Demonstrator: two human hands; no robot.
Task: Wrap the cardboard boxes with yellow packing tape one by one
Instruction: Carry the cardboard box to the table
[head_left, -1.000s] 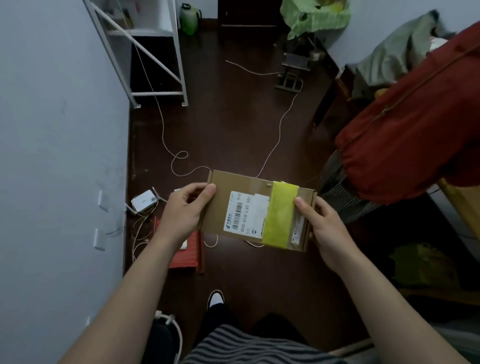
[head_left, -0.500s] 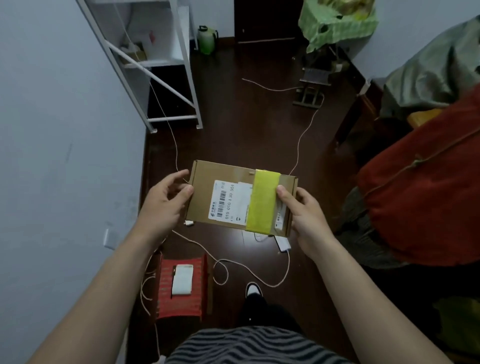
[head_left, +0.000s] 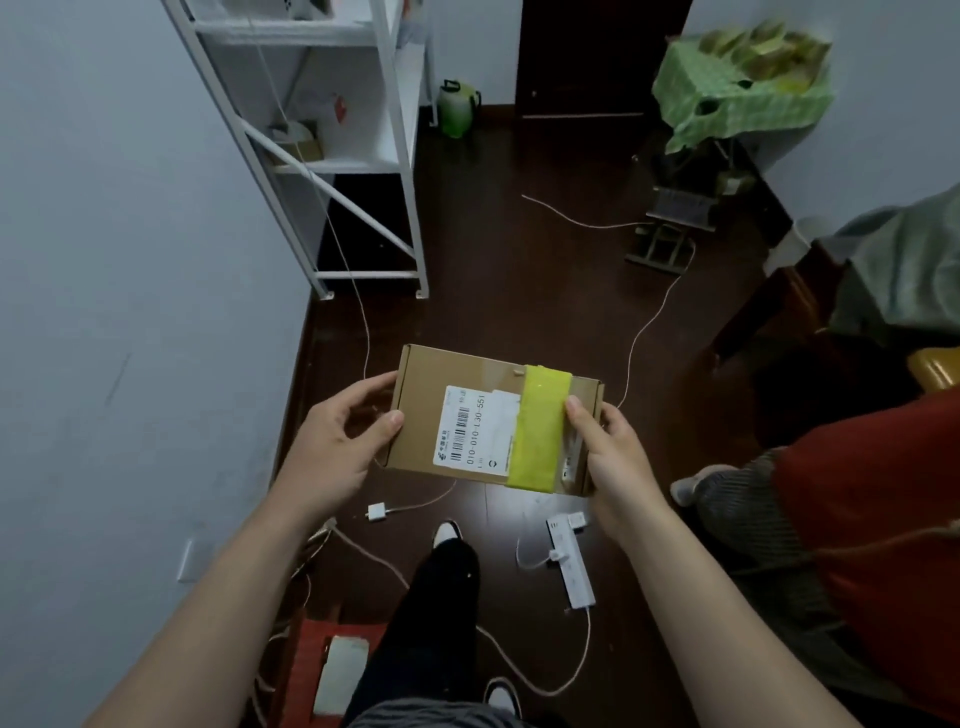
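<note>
Head view: the left hand (head_left: 337, 447) holds the left end of the cardboard box (head_left: 431, 384), its thumb tip on the edge of the top face and its fingers curved round the side. The right hand (head_left: 615, 460) grips the opposite end, thumb lying on top right beside the band of yellow tape (head_left: 537, 426) and fingers tucked underneath, out of sight. The box hangs level between the two hands, above the dark floor (head_left: 519, 270). The tape runs across the box's width, and it overlaps one end of a white shipping label (head_left: 472, 431) on the side toward the left hand. Below the right hand a white power strip (head_left: 569, 564) lies on the floor, and below the left a small white plug (head_left: 376, 513) on its cable. Beyond the left hand stands a white shelf rack (head_left: 400, 156); far beyond the right, a green bag (head_left: 743, 98).
</note>
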